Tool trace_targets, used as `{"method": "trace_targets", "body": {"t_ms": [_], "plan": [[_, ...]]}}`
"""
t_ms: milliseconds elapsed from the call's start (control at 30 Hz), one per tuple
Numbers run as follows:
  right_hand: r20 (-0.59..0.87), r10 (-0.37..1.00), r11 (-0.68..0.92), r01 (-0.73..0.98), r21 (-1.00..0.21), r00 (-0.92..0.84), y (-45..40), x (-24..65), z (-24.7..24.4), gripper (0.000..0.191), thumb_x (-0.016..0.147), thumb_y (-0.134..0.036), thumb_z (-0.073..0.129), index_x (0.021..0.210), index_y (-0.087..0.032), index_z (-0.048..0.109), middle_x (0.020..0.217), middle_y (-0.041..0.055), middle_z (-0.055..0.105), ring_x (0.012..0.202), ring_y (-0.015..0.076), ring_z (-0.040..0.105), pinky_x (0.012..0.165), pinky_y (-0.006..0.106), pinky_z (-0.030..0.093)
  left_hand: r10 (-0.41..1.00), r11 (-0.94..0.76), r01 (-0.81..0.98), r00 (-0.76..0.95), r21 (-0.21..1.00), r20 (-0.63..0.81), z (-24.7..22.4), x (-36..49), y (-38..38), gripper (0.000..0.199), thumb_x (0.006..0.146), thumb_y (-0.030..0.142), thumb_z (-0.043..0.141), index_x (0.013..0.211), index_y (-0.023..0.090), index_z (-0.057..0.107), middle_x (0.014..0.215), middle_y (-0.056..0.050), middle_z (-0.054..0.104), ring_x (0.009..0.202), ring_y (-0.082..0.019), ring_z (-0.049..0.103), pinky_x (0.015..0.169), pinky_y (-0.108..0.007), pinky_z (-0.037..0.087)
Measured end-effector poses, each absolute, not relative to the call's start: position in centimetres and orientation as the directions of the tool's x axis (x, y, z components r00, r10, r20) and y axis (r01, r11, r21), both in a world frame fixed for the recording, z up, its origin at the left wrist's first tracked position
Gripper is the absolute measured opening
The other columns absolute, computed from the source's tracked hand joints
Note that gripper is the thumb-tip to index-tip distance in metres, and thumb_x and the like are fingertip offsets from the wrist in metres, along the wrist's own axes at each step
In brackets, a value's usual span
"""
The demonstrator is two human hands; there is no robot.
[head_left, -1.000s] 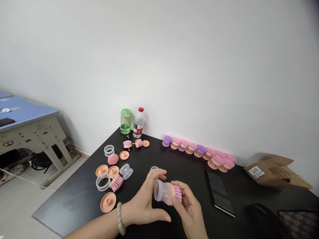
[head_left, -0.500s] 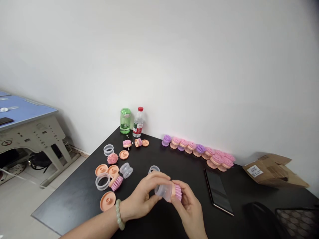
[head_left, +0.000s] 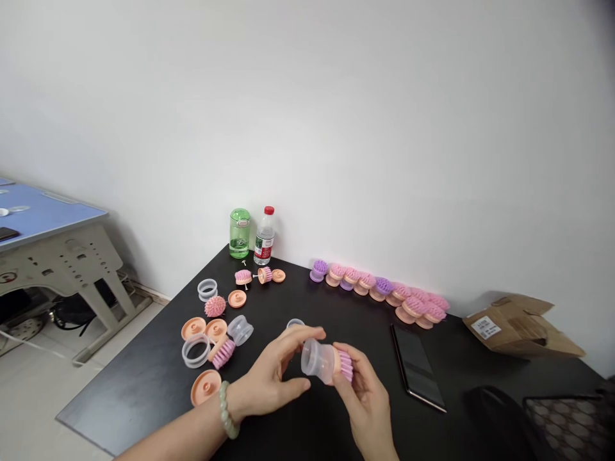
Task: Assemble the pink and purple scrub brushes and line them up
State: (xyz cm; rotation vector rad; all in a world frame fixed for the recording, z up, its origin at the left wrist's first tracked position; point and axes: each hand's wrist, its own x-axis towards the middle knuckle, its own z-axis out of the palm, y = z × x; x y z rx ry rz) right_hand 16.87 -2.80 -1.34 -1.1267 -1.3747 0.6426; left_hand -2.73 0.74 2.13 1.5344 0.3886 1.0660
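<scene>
My right hand (head_left: 364, 397) is closed round a pink bristled brush head (head_left: 344, 366) with a peach collar, tilted on its side. A clear plastic cup (head_left: 317, 362) is joined to the collar and points left. My left hand (head_left: 271, 378), with a bead bracelet at the wrist, is just left of the cup, thumb and fingers apart and holding nothing. A clear ring (head_left: 295, 323) lies partly hidden behind my left fingers. Left of my hands are peach discs (head_left: 206, 387), clear rings (head_left: 196, 351), a clear spool-shaped piece (head_left: 240, 330) and pink brush heads (head_left: 215, 306).
Along the wall runs a row of pink and purple brushes (head_left: 365, 282). A phone (head_left: 418, 368) and a torn cardboard box (head_left: 523, 325) are at the right. A green bottle (head_left: 239, 234) and a red-capped bottle (head_left: 264, 237) stand at the back corner.
My left hand has let go of the clear cup and opened, so more of the cup shows. My right hand still grips the brush head. The view has shifted slightly.
</scene>
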Motion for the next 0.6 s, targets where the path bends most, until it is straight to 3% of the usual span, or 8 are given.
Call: {"method": "trace_targets", "body": {"t_ms": [100, 167, 233, 333, 433, 500, 600], "plan": [[0.412, 0.898, 0.371, 0.237, -0.898, 0.155, -2.9, 16.53, -1.27, 0.03, 0.085, -0.035, 0.071, 0.11, -0.02, 0.068, 0.105, 0.0101, 0.072, 0.093, 0.0257, 0.073, 0.079, 0.032, 0.062, 0.811, -0.096, -0.381, 0.505, 0.92, 0.294, 1.85, -2.48, 0.72, 0.071, 0.077, 0.055, 0.076, 0.136, 0.028, 0.05, 0.126, -0.01, 0.052, 0.114, -0.026, 0.05, 0.093, -0.037, 0.042], [0.408, 0.903, 0.37, 0.235, -0.899, 0.137, -2.95, 16.31, -1.25, 0.03, 0.084, -0.033, 0.072, 0.11, -0.021, 0.067, 0.106, 0.01, 0.072, 0.094, 0.0255, 0.073, 0.081, 0.032, 0.061, 0.856, -0.037, -0.364, 0.469, 0.931, 0.218, 1.65, -2.26, 0.76, 0.055, 0.079, 0.06, 0.07, 0.116, 0.021, 0.06, 0.103, -0.005, 0.057, 0.092, -0.019, 0.053, 0.079, -0.031, 0.042], [0.407, 0.904, 0.37, 0.239, -0.898, 0.131, -2.92, 16.26, -1.28, 0.031, 0.083, -0.033, 0.073, 0.111, -0.021, 0.067, 0.108, 0.0103, 0.071, 0.095, 0.0257, 0.072, 0.082, 0.033, 0.061, 0.876, -0.04, -0.332, 0.441, 0.942, 0.193, 1.66, -2.2, 0.84, 0.043, 0.081, 0.055, 0.071, 0.102, 0.019, 0.062, 0.09, -0.002, 0.055, 0.082, -0.016, 0.051, 0.074, -0.028, 0.041], [0.412, 0.895, 0.361, 0.263, -0.895, 0.171, -2.76, 16.52, -1.35, 0.031, 0.083, -0.035, 0.073, 0.11, -0.021, 0.068, 0.107, 0.0101, 0.071, 0.095, 0.0256, 0.072, 0.081, 0.033, 0.061, 0.83, -0.174, -0.298, 0.468, 0.939, 0.303, 2.03, -2.46, 0.99, 0.039, 0.077, 0.042, 0.078, 0.107, 0.02, 0.064, 0.104, -0.006, 0.056, 0.097, -0.021, 0.054, 0.085, -0.033, 0.043], [0.397, 0.898, 0.341, 0.267, -0.901, 0.192, -2.66, 16.77, -1.42, 0.031, 0.084, -0.037, 0.071, 0.11, -0.021, 0.068, 0.106, 0.0097, 0.072, 0.094, 0.0253, 0.072, 0.078, 0.031, 0.061, 0.77, -0.293, -0.282, 0.496, 0.914, 0.4, 2.26, -2.71, 1.02, 0.049, 0.078, 0.042, 0.077, 0.12, 0.022, 0.061, 0.124, -0.011, 0.052, 0.117, -0.028, 0.049, 0.099, -0.041, 0.039], [0.381, 0.908, 0.331, 0.26, -0.907, 0.174, -2.68, 16.76, -1.5, 0.032, 0.083, -0.037, 0.072, 0.11, -0.021, 0.068, 0.107, 0.0096, 0.072, 0.094, 0.0252, 0.072, 0.079, 0.032, 0.061, 0.8, -0.226, -0.292, 0.489, 0.93, 0.348, 2.13, -2.64, 0.96, 0.055, 0.08, 0.051, 0.073, 0.124, 0.022, 0.058, 0.121, -0.01, 0.052, 0.111, -0.026, 0.052, 0.094, -0.039, 0.042], [0.371, 0.918, 0.329, 0.255, -0.909, 0.139, -2.72, 16.58, -1.6, 0.035, 0.081, -0.036, 0.074, 0.112, -0.021, 0.067, 0.109, 0.0101, 0.072, 0.097, 0.026, 0.072, 0.083, 0.033, 0.061, 0.854, -0.067, -0.276, 0.481, 0.959, 0.198, 1.74, -2.24, 0.88, 0.047, 0.084, 0.058, 0.065, 0.109, 0.018, 0.06, 0.094, -0.003, 0.055, 0.081, -0.016, 0.053, 0.072, -0.029, 0.042]]}}
